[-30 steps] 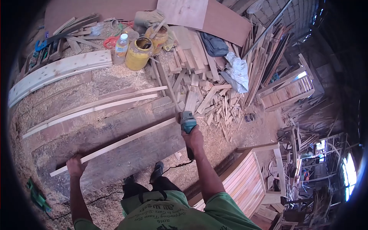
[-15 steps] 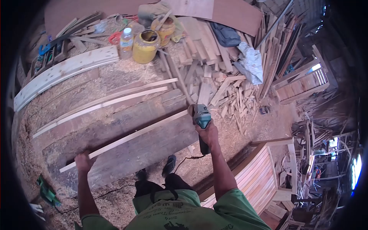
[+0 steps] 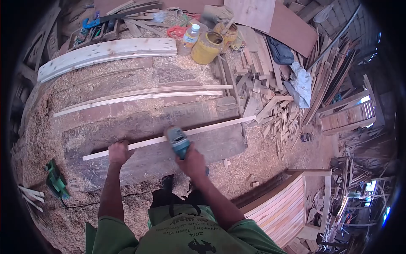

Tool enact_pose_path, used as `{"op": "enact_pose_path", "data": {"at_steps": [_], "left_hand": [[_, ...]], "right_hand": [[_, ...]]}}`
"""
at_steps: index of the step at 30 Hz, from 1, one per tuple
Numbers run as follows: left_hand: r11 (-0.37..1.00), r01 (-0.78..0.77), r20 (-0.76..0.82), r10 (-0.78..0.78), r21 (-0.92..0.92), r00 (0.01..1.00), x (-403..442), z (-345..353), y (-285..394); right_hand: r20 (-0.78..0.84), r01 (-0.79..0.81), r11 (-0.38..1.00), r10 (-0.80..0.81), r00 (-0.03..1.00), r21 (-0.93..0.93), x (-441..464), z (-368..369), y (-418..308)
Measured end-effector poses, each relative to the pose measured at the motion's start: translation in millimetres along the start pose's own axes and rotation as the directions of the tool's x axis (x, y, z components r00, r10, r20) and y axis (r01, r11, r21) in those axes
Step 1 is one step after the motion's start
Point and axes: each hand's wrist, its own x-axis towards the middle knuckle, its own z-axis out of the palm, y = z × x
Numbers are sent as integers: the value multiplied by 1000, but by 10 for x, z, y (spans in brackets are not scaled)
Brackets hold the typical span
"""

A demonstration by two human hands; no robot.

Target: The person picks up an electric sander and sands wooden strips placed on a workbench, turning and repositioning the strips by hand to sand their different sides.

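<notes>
A long thin wooden strip [image 3: 215, 126] lies slantwise across the worn workbench board [image 3: 93, 135]. Near its left end, my left hand [image 3: 119, 152] is closed around the strip and presses it on the board. My right hand [image 3: 192, 163] grips a teal angle grinder [image 3: 179, 142] by its body. The grinder's head is at the middle of the strip; blur hides whether its disc touches the wood.
Two more strips [image 3: 139, 96] and pale curved planks [image 3: 105, 55] lie beyond. Yellow containers [image 3: 207, 48] and a bottle [image 3: 191, 36] stand at the back. Scrap wood [image 3: 275, 114] is heaped to the right, a slatted wooden piece [image 3: 279, 203] at lower right, a green power tool [image 3: 56, 180] at left.
My right hand has brought the grinder leftward along the strip, from its right end to its middle. My left hand still holds the strip near its left end. The camera view has shifted.
</notes>
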Motion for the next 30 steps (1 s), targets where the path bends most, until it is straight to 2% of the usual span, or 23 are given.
{"op": "enact_pose_path", "data": {"at_steps": [4, 7, 12, 14, 18, 21, 24, 27, 30], "left_hand": [[1000, -7, 3, 7, 8, 1000, -5, 49, -56], [1000, -7, -2, 7, -7, 1000, 7, 36, -32], [999, -28, -32, 28, -16, 999, 5, 51, -50], [999, -39, -41, 38, -31, 998, 15, 68, -47], [998, -38, -67, 34, -52, 997, 0, 46, -41], [998, -40, -66, 36, -46, 997, 6, 36, -41], [999, -22, -50, 21, -38, 999, 11, 33, -32], [999, -26, -46, 24, -31, 999, 5, 30, -33], [999, -33, -71, 31, -32, 997, -6, 54, -31]], "right_hand": [[118, 89, 996, -90, 989, 10, -181, 369, -534], [162, 71, 996, -63, 985, -44, -255, 344, -686], [33, -108, 983, 114, 993, -150, -140, -75, 42], [-65, -169, 969, 159, 985, -179, -98, -243, 255], [-144, -262, 953, 241, 960, -150, -3, -329, 340], [-129, -214, 970, 199, 971, -113, -41, -132, 144], [50, -146, 985, 151, 987, -91, -155, 16, -281], [144, -1, 999, 8, 990, -48, -241, 230, -488], [152, 15, 997, -4, 988, -71, -181, 243, -461]]}}
